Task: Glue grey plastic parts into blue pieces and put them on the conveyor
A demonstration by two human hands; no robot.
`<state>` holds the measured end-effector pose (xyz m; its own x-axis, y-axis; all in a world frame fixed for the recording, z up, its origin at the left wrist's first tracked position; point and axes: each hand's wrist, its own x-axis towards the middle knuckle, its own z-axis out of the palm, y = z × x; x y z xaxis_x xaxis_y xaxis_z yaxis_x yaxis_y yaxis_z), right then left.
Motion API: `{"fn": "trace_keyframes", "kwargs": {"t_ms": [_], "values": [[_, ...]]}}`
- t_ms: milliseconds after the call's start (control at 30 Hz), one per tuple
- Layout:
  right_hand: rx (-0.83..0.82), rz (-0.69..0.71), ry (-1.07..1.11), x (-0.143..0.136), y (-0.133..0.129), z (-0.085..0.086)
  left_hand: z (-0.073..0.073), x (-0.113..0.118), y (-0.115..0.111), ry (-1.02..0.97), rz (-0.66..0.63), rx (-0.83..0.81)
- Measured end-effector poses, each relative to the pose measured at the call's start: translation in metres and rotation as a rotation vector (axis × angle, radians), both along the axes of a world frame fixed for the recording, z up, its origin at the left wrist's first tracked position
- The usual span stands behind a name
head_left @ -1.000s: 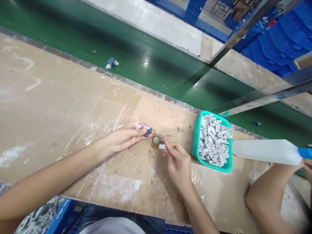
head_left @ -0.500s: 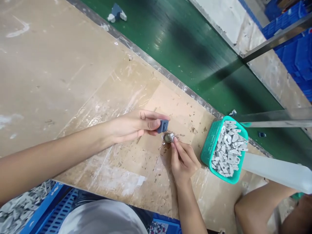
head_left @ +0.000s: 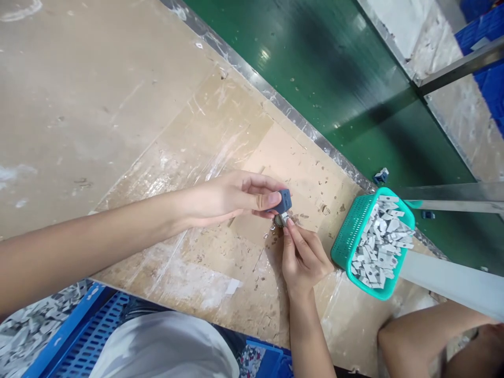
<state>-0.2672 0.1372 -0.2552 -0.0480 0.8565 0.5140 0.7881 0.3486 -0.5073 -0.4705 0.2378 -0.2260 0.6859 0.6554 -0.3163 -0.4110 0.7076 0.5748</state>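
Evidently, a small dark blue block (head_left: 285, 200) sits near the middle of the frame, pinched between thumb and fingers of the left hand (head_left: 254, 197). Just below it, the right hand (head_left: 307, 262) has thumb and fingertips closed on a small pale piece (head_left: 285, 216), its end close under the block — whether the two touch, I cannot tell. A small round dish (head_left: 278, 221) lies right beside them, partly hidden. The step in hand looks like bringing piece and block together; the next move seems to call for a steady left hold and careful alignment from the right. Farther out, toward the right of the frame, a teal basket (head_left: 346, 231) full of pale pieces (head_left: 376, 254) stands on the worktable (head_left: 118, 126) — beyond it, at lower right, is another person's arm (head_left: 417, 333). A green surface (head_left: 303, 63) crosses the upper right.
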Motion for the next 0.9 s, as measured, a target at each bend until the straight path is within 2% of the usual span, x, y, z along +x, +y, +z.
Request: {"fn": "trace_keyframes", "kwargs": {"t_ms": [167, 267, 433, 633, 900], "values": [[-0.008, -0.014, -0.005, 0.001, -0.001, -0.001, -0.002, -0.002, 0.001, 0.272, -0.073, 0.268], [0.021, -0.057, 0.024, 0.001, -0.002, 0.004, 0.000, -0.002, -0.002, 0.345, -0.116, 0.350], [0.065, -0.105, 0.147, -0.003, -0.003, 0.022, 0.001, 0.006, -0.016, 0.349, -0.100, 0.341], [0.117, -0.052, 0.345, -0.012, -0.007, 0.032, -0.004, 0.015, -0.030, 0.272, -0.097, 0.303], [0.031, 0.053, 0.313, -0.009, -0.012, 0.036, 0.003, 0.015, -0.032, 0.198, -0.120, 0.290]]}}
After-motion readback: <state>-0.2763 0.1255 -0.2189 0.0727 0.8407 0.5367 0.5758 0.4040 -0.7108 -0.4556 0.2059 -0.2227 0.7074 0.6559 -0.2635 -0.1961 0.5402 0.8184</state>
